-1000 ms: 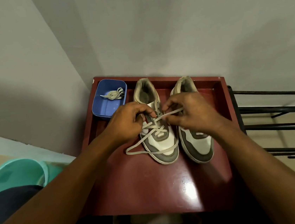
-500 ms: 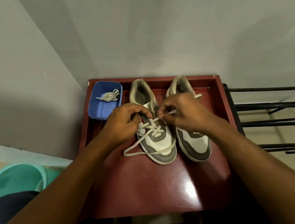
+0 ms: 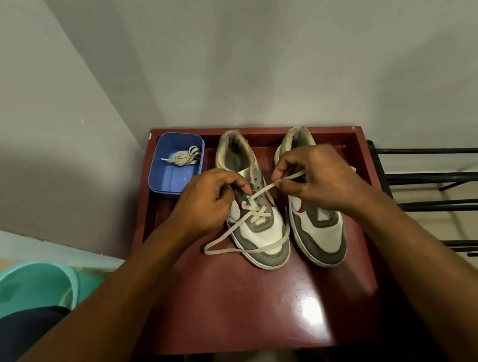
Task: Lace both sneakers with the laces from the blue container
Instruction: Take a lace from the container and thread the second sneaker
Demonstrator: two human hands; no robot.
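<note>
Two white-and-grey sneakers stand side by side on a dark red table (image 3: 246, 308), toes toward me. The left sneaker (image 3: 263, 237) has a beige lace (image 3: 253, 209) crossed through its lower eyelets; a long loose loop of it lies on the table by the toe. My left hand (image 3: 210, 202) pinches at the eyelets on the sneaker's left side. My right hand (image 3: 318, 177) holds the other lace end, pulled taut to the right. It covers the upper part of the right sneaker (image 3: 321, 231), which shows no lace. A blue container (image 3: 172, 182) at the table's back left holds a bundled lace (image 3: 184, 157).
The table stands in a corner of grey walls and has a raised rim at back and sides. A black metal rack (image 3: 455, 180) is at the right. A teal plastic tub (image 3: 27, 291) sits on the floor at the left, beside my dark-clothed knee.
My right hand has drawn the lace end further out to the right, tightening the top crossing. The left hand stays at the eyelets. The camera view has shifted slightly.
</note>
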